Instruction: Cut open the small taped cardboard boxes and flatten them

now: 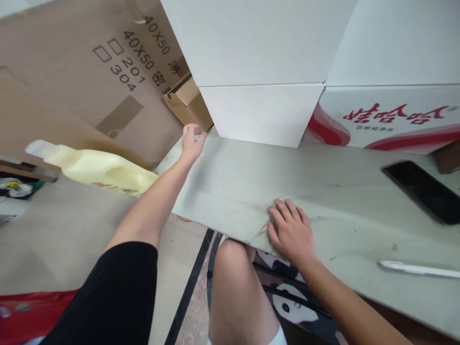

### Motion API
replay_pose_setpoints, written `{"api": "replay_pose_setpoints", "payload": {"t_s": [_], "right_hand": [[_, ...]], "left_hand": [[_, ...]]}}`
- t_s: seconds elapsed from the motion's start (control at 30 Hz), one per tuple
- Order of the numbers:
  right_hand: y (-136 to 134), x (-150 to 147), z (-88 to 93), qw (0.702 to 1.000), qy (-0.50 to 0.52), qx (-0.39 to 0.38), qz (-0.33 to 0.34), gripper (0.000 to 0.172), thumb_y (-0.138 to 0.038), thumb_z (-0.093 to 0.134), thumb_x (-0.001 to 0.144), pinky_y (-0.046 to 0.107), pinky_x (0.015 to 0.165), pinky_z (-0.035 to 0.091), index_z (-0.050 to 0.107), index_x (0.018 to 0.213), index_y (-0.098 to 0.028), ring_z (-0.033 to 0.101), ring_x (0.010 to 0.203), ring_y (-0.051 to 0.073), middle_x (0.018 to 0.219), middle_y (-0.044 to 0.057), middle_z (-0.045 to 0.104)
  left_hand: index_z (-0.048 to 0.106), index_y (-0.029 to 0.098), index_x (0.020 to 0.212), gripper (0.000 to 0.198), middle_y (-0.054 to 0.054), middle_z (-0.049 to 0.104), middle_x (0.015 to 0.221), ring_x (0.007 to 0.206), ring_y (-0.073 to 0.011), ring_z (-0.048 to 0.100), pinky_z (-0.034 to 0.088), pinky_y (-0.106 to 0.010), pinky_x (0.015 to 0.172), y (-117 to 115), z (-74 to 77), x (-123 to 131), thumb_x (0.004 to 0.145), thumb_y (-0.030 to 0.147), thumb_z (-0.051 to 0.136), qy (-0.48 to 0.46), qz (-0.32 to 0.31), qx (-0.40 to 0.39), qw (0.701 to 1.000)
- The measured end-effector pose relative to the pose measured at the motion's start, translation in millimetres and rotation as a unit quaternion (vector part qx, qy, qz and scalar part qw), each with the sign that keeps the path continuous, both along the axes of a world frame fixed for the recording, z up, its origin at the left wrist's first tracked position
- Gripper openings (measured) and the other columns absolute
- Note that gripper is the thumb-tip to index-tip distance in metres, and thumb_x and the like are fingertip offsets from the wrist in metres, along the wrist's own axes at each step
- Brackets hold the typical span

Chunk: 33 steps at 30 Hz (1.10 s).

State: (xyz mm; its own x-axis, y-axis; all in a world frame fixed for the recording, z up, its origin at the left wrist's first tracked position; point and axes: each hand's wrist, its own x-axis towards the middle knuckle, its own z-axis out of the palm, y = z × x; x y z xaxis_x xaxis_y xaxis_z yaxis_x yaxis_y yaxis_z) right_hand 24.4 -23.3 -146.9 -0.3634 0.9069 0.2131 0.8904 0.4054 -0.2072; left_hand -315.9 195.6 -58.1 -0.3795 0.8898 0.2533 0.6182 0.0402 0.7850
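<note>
A pale grey-green cloth [251, 187] lies spread over a table top in front of me. My left hand [191, 140] reaches to the cloth's far left corner, and its fingers pinch that edge next to a folded brown box flap [187, 103]. My right hand [291, 230] rests flat on the cloth near its front edge, fingers spread, with the fabric bunched slightly just left of the fingers. My bare knee [233, 268] shows under the table edge.
White cartons [266, 112] and a red-printed box [388, 120] stand at the back of the table. A black phone [424, 189] and a white pen [417, 269] lie at the right. A big brown carton [86, 81] and a cream plastic jug [97, 167] sit left.
</note>
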Motion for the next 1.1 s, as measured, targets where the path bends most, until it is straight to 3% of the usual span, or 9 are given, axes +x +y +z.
{"api": "replay_pose_setpoints", "payload": {"t_s": [0.13,0.3,0.37,0.43,0.53,0.67,0.77,0.93,1.1], "right_hand": [[-1,0,0.6,1.0,-0.009,0.018,0.003,0.038,-0.034,0.049,0.099,0.054,0.112,0.045,0.072,0.127,-0.023,0.059,0.14,0.035,0.148,0.007,0.066],[1,-1,1.0,1.0,-0.018,0.016,0.007,0.037,-0.034,0.05,0.098,0.053,0.113,0.045,0.073,0.125,-0.025,0.059,0.139,0.034,0.147,0.006,0.067],[2,-1,1.2,1.0,-0.017,0.015,0.005,0.037,-0.034,0.051,0.097,0.052,0.113,0.044,0.074,0.124,-0.025,0.059,0.14,0.034,0.147,0.006,0.067],[2,-1,1.7,1.0,-0.016,0.016,0.005,0.036,-0.033,0.052,0.097,0.052,0.113,0.043,0.074,0.123,-0.025,0.059,0.139,0.034,0.147,0.006,0.067],[1,-1,2.7,1.0,-0.016,0.019,0.007,0.035,-0.032,0.052,0.096,0.051,0.113,0.042,0.074,0.122,-0.025,0.06,0.138,0.034,0.146,0.006,0.067],[2,-1,2.9,1.0,-0.003,0.028,0.001,0.033,-0.033,0.053,0.097,0.048,0.113,0.04,0.074,0.12,-0.024,0.06,0.137,0.032,0.144,0.005,0.069],[2,-1,2.0,0.999,0.002,0.035,-0.002,0.031,-0.032,0.055,0.096,0.047,0.113,0.038,0.074,0.12,-0.024,0.061,0.136,0.031,0.142,0.004,0.071],[2,-1,0.5,0.999,-0.004,0.05,0.0,0.03,-0.031,0.057,0.096,0.046,0.113,0.037,0.073,0.119,-0.023,0.06,0.136,0.031,0.141,0.004,0.071],[1,1,-0.8,0.998,-0.014,0.057,-0.001,0.029,-0.029,0.055,0.096,0.046,0.113,0.037,0.072,0.118,-0.023,0.06,0.136,0.03,0.14,0.003,0.071]], "left_hand": [[0.056,0.02,0.116,0.026,-0.006,0.046,0.151,0.143,-0.0212,0.043,0.028,-0.036,0.131,38,20.1,-24,0.094,0.018,0.07,0.067,-0.008,-0.009,0.998],[0.039,0.025,0.14,0.05,0.013,0.024,0.169,0.157,-0.0122,0.015,0.011,-0.032,0.139,58,47.4,-30,0.098,0.013,0.065,0.185,0.04,-0.022,0.982],[0.03,0.022,0.147,0.062,0.013,0.014,0.173,0.16,-0.013,0.004,0.006,-0.034,0.139,64,55.1,-30,0.098,0.008,0.064,0.191,0.063,-0.026,0.979],[0.024,0.017,0.151,0.065,0.005,0.016,0.173,0.159,-0.0162,0.006,0.006,-0.037,0.139,71,59.2,-31,0.1,0.008,0.063,0.169,0.079,-0.026,0.982],[0.024,0.012,0.15,0.065,-0.005,0.029,0.165,0.152,-0.0227,0.025,0.014,-0.043,0.137,77,61.0,-30,0.099,0.006,0.064,0.154,0.086,-0.029,0.984],[0.044,0.015,0.132,0.043,-0.011,0.037,0.153,0.136,-0.0277,0.044,0.029,-0.053,0.126,78,61.7,-32,0.097,0.014,0.068,0.194,0.096,-0.059,0.975],[0.054,0.019,0.103,0.02,-0.009,0.048,0.136,0.107,-0.0187,0.05,0.038,-0.049,0.112,78,61.0,-40,0.095,0.024,0.072,0.2,0.098,-0.081,0.972],[0.047,0.021,0.072,0.035,0.004,0.048,0.084,0.08,-0.0116,0.032,0.039,-0.033,0.102,80,58.0,-50,0.089,0.021,0.077,0.208,0.059,-0.058,0.975],[0.047,0.02,0.066,0.035,0.006,0.041,0.071,0.076,-0.0096,0.032,0.041,-0.031,0.096,70,57.3,-49,0.084,0.015,0.077,0.232,0.027,-0.066,0.97]]}}
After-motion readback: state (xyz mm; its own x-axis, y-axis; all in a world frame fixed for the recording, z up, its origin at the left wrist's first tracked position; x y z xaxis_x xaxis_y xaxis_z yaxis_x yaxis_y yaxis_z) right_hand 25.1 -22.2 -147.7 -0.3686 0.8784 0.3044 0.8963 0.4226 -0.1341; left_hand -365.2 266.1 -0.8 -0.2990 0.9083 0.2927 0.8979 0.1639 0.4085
